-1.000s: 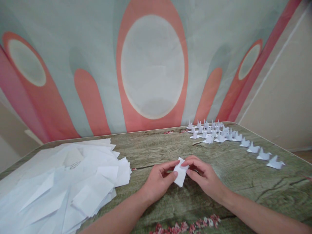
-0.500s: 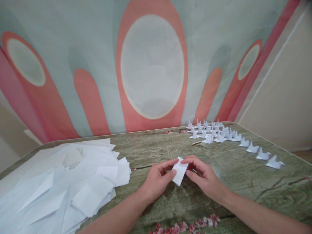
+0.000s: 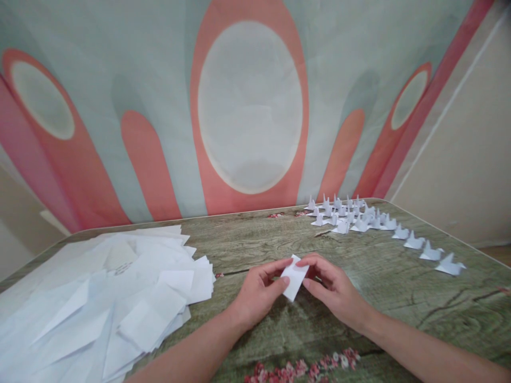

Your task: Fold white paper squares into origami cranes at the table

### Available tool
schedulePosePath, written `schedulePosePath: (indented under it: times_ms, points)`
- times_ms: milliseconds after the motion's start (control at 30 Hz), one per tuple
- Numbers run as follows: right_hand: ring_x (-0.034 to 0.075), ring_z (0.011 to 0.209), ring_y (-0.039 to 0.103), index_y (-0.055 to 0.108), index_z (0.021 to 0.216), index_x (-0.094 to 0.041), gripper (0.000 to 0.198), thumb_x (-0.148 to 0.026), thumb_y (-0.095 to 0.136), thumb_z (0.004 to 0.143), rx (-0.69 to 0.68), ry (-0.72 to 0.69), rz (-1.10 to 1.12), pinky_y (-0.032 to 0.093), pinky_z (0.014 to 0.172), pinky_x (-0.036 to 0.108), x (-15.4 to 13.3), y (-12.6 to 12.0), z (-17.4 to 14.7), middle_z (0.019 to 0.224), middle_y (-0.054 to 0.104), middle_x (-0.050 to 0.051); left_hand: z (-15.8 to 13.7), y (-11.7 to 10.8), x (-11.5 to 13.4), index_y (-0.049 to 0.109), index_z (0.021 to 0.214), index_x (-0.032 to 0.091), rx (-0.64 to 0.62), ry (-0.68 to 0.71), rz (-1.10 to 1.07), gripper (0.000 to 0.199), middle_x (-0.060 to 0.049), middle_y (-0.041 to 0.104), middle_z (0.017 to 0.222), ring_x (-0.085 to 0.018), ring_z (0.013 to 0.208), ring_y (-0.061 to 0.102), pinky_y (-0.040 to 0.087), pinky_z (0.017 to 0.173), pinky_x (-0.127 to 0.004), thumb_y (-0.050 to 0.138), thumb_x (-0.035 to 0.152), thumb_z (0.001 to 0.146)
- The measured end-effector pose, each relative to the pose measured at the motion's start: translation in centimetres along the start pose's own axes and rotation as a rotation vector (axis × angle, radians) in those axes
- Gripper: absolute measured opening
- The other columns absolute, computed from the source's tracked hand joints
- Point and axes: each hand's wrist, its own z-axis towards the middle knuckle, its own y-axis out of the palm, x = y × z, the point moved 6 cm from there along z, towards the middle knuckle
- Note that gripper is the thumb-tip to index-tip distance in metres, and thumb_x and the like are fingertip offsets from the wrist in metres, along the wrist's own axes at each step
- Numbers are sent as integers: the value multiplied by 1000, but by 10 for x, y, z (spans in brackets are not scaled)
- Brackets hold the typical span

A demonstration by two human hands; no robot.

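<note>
A small folded piece of white paper (image 3: 294, 282) is held between my two hands, above the middle of the table. My left hand (image 3: 261, 292) pinches its left side, thumb on the near face and fingers behind. At its right side and upper corner, my right hand (image 3: 329, 287) grips with the index finger along the top edge and the thumb by the right edge. The paper is tilted, with one corner pointing down. Its back layers are hidden from me.
A wide heap of white paper sheets (image 3: 151, 319) covers the table's left side. Several folded paper cranes (image 3: 361, 223) stand at the back right, a line of them running toward the right edge. Behind the wood-patterned table (image 3: 247, 244) hangs a printed backdrop (image 3: 249, 199).
Almost nothing differs. Both hands keep their hold on the folded paper, and the right thumb has shifted very slightly to the left.
</note>
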Motion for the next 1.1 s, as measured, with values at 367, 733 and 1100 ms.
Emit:
schedulePosePath:
  times_ms: [367, 733, 1100]
  points:
    - [14, 75, 53, 53, 100, -21, 20, -23, 53, 80, 1, -3, 15, 44, 68, 26, 1, 2, -1, 94, 52, 2, 0, 1, 0, 61, 112, 17, -26, 21, -15, 47, -9, 64, 109, -23, 94, 59, 44, 84, -32, 69, 35, 69]
    - [17, 81, 58, 52, 99, -20, 21, -27, 55, 79, -14, 101, 142, 47, 71, 29, 3, 3, 0, 88, 60, 3, 0, 1, 0, 62, 112, 17, -30, 18, 59, 49, -8, 65, 105, -22, 90, 60, 46, 78, -30, 69, 38, 68]
    - [16, 80, 55, 61, 88, -22, 12, -18, 54, 79, 78, -109, -152, 45, 73, 28, -2, -5, 3, 90, 55, 3, 0, 1, -2, 63, 109, 15, -26, 48, 56, 46, -10, 66, 104, -21, 86, 59, 45, 76, -28, 70, 35, 68]
